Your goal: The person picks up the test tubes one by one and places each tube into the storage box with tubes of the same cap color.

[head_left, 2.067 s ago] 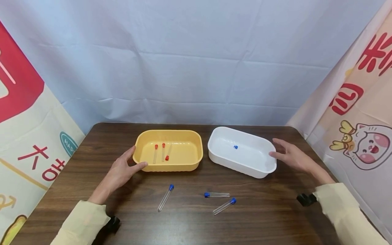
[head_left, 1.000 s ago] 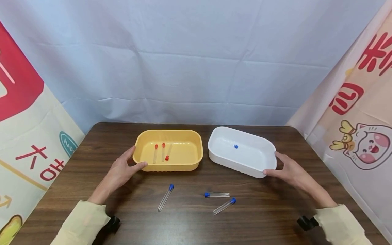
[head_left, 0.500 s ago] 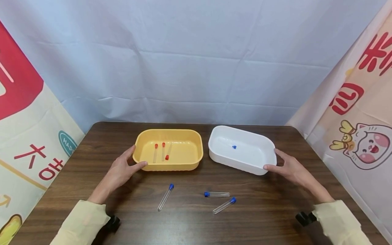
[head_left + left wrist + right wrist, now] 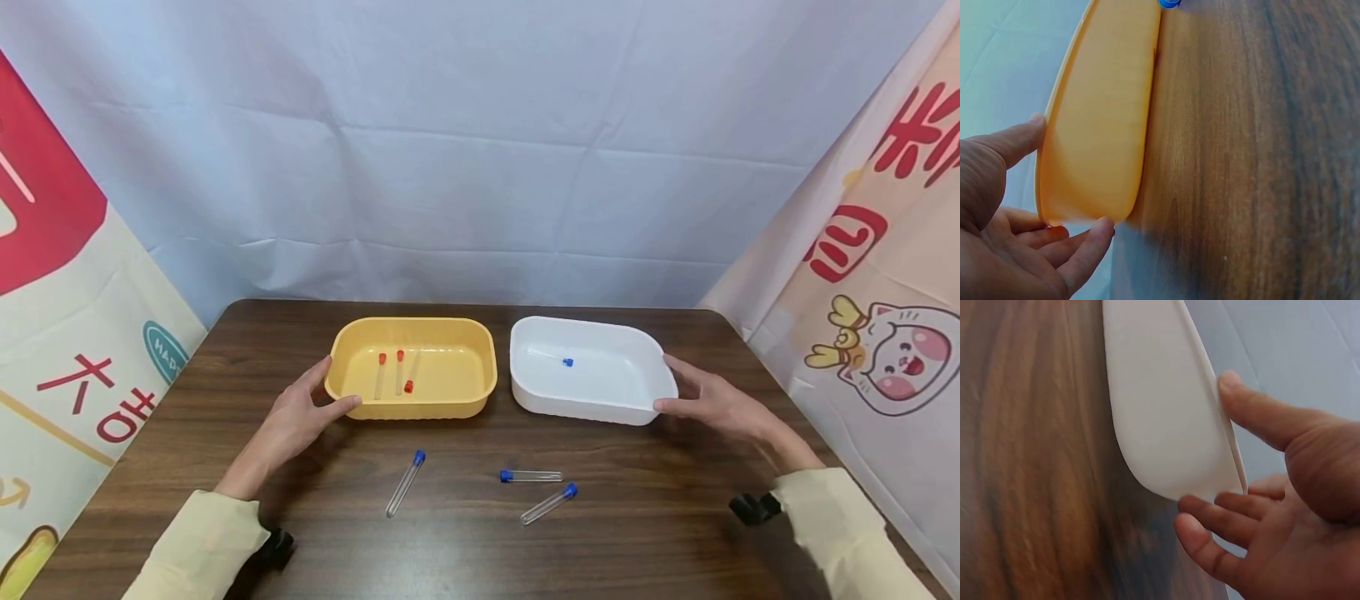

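Observation:
My left hand (image 4: 296, 417) holds the left end of a yellow plastic basin (image 4: 420, 411), thumb at the front rim and fingers against the end wall. Inside it lie several test tubes with red caps (image 4: 408, 387). At the right, my right hand (image 4: 716, 406) grips the end of a white plastic basin (image 4: 585, 408) between thumb and fingers. One blue-capped test tube (image 4: 567, 362) lies in that basin. In the right wrist view the thumb rests along the rim of the white basin (image 4: 1160, 406), with the fingertips at its end wall.
In front of the basins, three blue-capped test tubes lie on the dark wooden table (image 4: 645, 517): one at the left (image 4: 406, 485) and a pair, an upper tube (image 4: 532, 477) and a lower tube (image 4: 550, 504). A pale cloth (image 4: 465, 167) hangs behind.
My right hand has come onto the white basin's end and turned the basin, so its front edge lies straighter. The tube inside has shifted slightly left. My left hand stays put.

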